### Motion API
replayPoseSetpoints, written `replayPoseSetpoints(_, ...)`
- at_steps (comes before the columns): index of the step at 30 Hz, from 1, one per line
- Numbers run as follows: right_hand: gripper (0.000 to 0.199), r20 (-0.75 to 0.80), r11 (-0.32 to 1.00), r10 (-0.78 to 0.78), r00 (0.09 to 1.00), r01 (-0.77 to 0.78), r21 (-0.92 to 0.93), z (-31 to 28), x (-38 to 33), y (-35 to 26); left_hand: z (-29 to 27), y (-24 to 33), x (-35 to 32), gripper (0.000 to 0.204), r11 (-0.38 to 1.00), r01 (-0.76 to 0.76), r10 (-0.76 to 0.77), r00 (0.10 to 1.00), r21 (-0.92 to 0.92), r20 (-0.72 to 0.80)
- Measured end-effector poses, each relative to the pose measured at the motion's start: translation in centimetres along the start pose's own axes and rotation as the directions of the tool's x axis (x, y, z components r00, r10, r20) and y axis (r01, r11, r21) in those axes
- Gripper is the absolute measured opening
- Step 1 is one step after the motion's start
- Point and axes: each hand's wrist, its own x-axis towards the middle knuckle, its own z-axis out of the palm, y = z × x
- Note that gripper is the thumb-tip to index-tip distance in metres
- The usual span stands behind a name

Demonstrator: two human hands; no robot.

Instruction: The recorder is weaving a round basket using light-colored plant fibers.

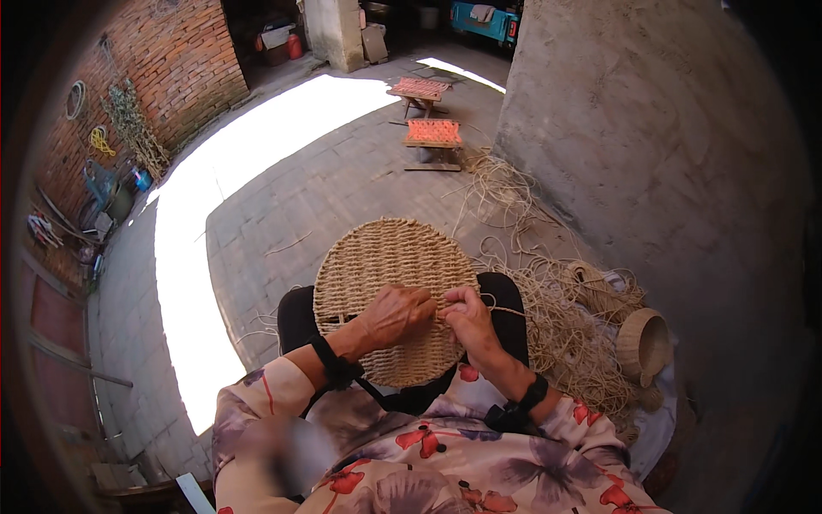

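A round woven straw mat (390, 248) lies across my lap, on my dark-clad knees. Over its right half, my left hand (398, 313) is closed with the fingertips together, and whatever it pinches is hidden. My right hand (469, 321) faces it close by, at the mat's right edge, with thumb and fingers pinched on a thin straw cord (507, 309). That cord trails off to the right. Near the mat's left edge, a narrow dark slit (334, 319) shows in the weave.
A large tangle of straw cord (565, 343) covers the ground at my right, beside a small woven basket (644, 347) on its side. Two low stools with red woven seats (433, 131) stand ahead. A plastered wall (651, 146) rises on the right, a brick wall (171, 64) at far left.
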Motion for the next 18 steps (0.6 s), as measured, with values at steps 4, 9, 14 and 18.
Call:
replayPoseSetpoints(4, 0.021, 0.115, 0.942, -0.153, 0.982, 0.18, -0.282, -0.7, -1.0, -1.5, -1.3, 0.3, 0.6, 0.017, 1.0, -0.017, 0.017, 1.0, -0.003, -0.019)
replayPoseSetpoints(9, 0.014, 0.092, 0.642, -0.583, 0.807, 0.527, -0.556, -4.8, -2.7, -7.2, -5.6, -1.6, -1.7, 0.014, 0.963, 0.217, -0.21, 0.976, 0.162, -0.06)
replayPoseSetpoints(14, 0.009, 0.613, 0.931, -0.355, 0.706, 0.323, 0.167, -5.5, -7.1, -14.1, -6.7, 0.4, -4.8, 0.01, 0.843, 0.527, -0.537, 0.809, -0.111, -0.24)
replayPoseSetpoints(18, 0.02, 0.841, 0.845, -0.53, 0.111, 0.159, 0.511, -2.5, -9.9, -18.3, -2.2, 3.7, -4.4, 0.015, 0.878, 0.406, -0.451, 0.88, -0.256, -0.151)
